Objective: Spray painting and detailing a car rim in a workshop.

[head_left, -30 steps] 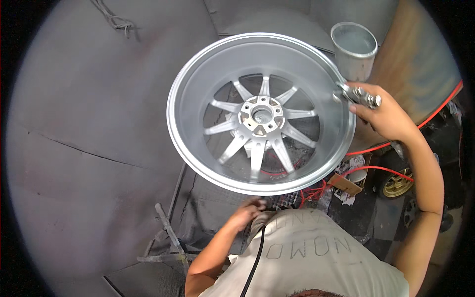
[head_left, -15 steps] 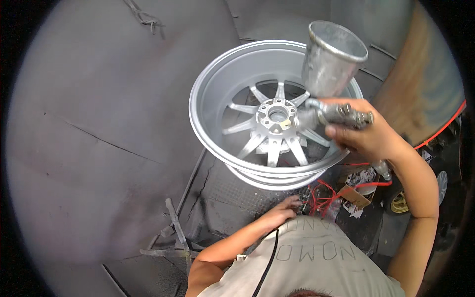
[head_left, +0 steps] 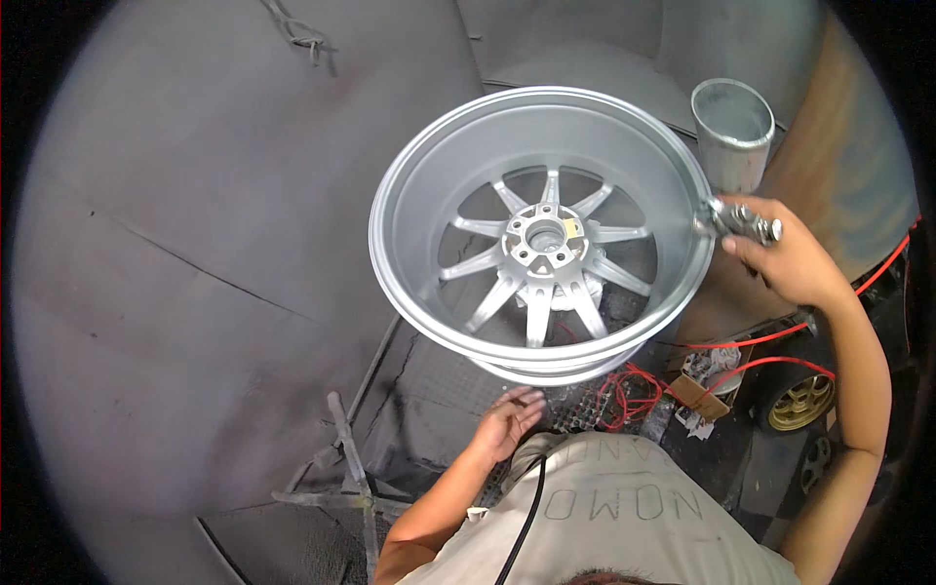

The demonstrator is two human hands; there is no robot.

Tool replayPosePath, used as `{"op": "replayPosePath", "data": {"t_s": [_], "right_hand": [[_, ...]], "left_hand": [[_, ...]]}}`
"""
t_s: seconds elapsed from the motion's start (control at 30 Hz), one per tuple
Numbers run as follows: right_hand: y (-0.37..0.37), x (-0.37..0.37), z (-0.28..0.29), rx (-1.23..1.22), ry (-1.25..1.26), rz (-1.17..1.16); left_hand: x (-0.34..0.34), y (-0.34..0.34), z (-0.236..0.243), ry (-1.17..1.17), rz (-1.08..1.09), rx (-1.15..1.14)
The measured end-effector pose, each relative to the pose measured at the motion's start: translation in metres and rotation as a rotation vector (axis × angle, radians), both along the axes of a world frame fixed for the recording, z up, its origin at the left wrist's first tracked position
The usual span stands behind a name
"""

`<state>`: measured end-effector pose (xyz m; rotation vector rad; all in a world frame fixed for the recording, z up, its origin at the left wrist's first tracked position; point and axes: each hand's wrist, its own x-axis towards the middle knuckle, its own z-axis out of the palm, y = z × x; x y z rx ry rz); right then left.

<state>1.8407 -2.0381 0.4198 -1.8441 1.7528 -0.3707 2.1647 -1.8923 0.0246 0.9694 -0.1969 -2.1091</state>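
Spray gun [head_left: 749,221] at the right edge of the wheel rim [head_left: 541,341], its nozzle facing left toward the inside of the barrel. The gun's long axis runs crosswise, dipping slightly toward the knobs at its right end. The nozzle overlaps the rim's edge in this view; whether they touch cannot be told. The right grip [head_left: 792,255] is closed around the gun's handle.

The wheel rim lies with its open barrel turned up, its axis close to upright; ten spokes spread from the hub, which bears a small yellow patch beside its bore.

The metal cup [head_left: 731,168] stands above the gun, mouth upward; its inside looks grey, and the level of any contents cannot be made out. Lower right, an open cardboard box [head_left: 686,391] holds crumpled paper [head_left: 710,365], near tangled red hose [head_left: 624,400]. The left grip [head_left: 509,424] is loosely open, fingers half curled, just below the wheel rim.
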Motion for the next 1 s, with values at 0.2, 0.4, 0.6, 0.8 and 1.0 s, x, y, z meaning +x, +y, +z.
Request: {"op": "replayPosePath", "data": {"t_s": [0.2, 0.4, 0.6, 0.8, 1.0], "right_hand": [[0.032, 0.024, 0.005, 0.350, -0.384, 0.136], [0.034, 0.083, -0.022, 0.317, -0.706, 0.193], [0.010, 0.095, -0.038, 0.066, -0.795, 0.120], [0.018, 0.093, -0.026, -0.198, -0.676, -0.025], [0.050, 0.078, -0.004, -0.274, -0.655, -0.143]], "left_hand": [[0.019, -0.024, 0.001, 0.052, 0.374, -0.091], [0.011, -0.030, 0.000, 0.006, 0.306, 0.159], [0.003, -0.035, 0.009, 0.033, 0.299, 0.194], [0.003, -0.018, 0.017, 0.110, 0.294, 0.217], [0.011, -0.017, 0.033, 0.131, 0.246, 0.195]]}}
